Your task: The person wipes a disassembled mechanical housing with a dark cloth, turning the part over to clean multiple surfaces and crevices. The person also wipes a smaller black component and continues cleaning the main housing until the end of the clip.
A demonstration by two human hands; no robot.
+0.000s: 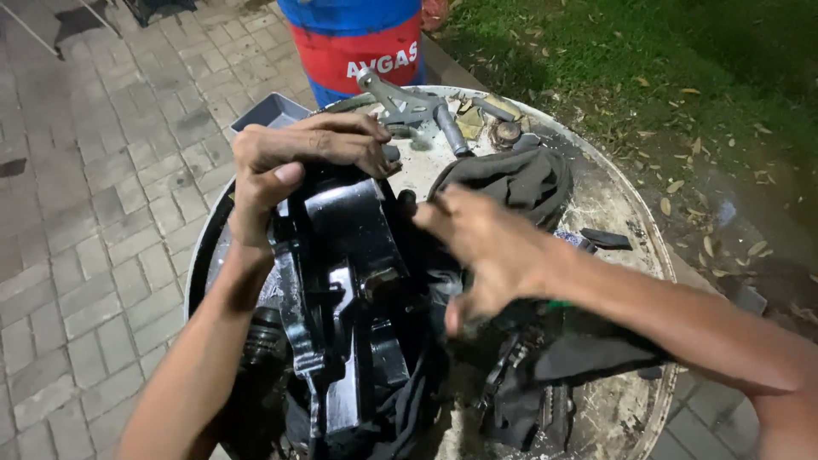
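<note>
Left hand: the left hand (290, 162) is clamping over the far top edge of the black metal engine part (349, 290), steadying it upright on the drum top (613, 204).
Right hand: the right hand (486, 247) is hovering blurred beside the part, fingers loosely spread, gripping nothing.
Progress: the part is looking oily and glossy; wiping appears partly done, with dark rags (520, 179) lying far and near right.
Edges: the grey bracket (409, 106) is sitting at the far rim.
Room: bare drum surface is showing only at right; paving is lying left, grass far right.
</note>
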